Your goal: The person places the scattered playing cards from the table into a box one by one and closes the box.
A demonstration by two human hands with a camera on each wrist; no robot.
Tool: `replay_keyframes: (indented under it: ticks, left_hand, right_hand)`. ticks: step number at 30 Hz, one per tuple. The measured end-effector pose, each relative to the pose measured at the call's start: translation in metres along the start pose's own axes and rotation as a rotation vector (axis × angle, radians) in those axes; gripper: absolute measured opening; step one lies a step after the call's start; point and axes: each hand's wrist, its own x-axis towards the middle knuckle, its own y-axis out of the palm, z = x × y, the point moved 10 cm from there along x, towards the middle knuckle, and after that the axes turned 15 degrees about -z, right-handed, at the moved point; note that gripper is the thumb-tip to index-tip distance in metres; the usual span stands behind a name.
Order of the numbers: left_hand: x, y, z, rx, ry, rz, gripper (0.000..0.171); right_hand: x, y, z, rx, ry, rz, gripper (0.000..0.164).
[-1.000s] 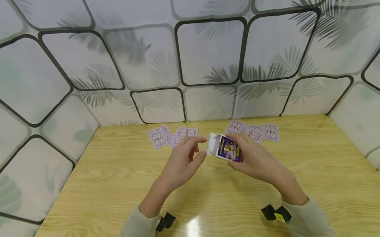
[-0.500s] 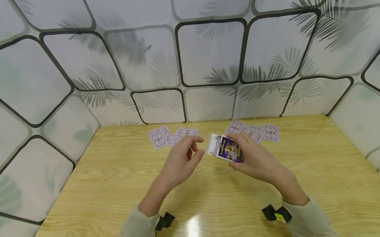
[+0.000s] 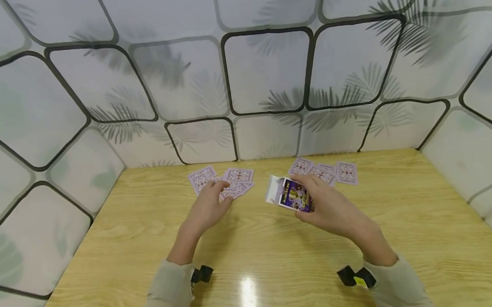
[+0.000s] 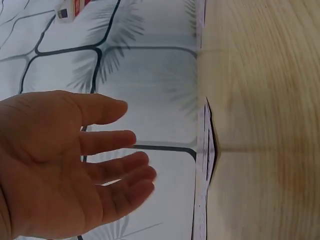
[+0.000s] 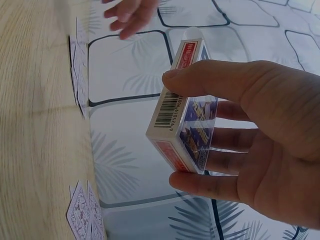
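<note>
My right hand (image 3: 330, 204) grips a purple playing-card box (image 3: 295, 195) above the table, thumb on one narrow side and fingers on the other. The box's white flap (image 3: 273, 189) stands open toward the left. In the right wrist view, a barcode shows on the side of the card box (image 5: 167, 112). My left hand (image 3: 207, 206) holds nothing, its fingers relaxed and apart, as the left wrist view of the hand (image 4: 65, 165) shows. It hovers in front of a left group of face-down playing cards (image 3: 239, 176), partly covering them in the head view.
A second group of face-down playing cards (image 3: 346, 173) lies at the back right of the wooden table (image 3: 268, 259). Patterned fabric walls (image 3: 267, 73) rise along the table's back and both sides.
My left hand has moved left, away from the card box and over toward the left cards. The right hand still holds the box in nearly the same place. The head view has shifted slightly.
</note>
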Motion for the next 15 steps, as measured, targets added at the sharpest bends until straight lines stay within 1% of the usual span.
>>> replay_keyframes:
  ticks: [4,6,8,11,12,15]
  left_hand:
    - [-0.007,0.018,0.019,0.148,-0.028,0.157,0.05]
    - [-0.011,0.025,0.024,0.203,-0.028,0.227,0.05]
    - [-0.014,0.031,0.027,0.242,-0.017,0.281,0.047]
    - [-0.017,0.036,0.024,0.28,0.016,0.326,0.037]
    - [-0.017,0.036,0.023,0.29,0.032,0.331,0.032]
    - [-0.019,0.037,0.02,0.303,0.052,0.328,0.019]
  right_hand:
    - [-0.001,0.001,0.0,-0.004,-0.002,0.005,0.078]
    - [-0.002,0.002,0.001,-0.006,-0.004,0.01,0.078]
    - [-0.002,0.003,0.001,-0.008,-0.008,0.012,0.078]
    - [-0.002,0.004,0.001,-0.009,-0.012,0.01,0.079]
    - [-0.002,0.004,0.001,-0.008,-0.013,0.009,0.079]
    - [-0.003,0.004,0.0,-0.016,-0.022,0.011,0.079]
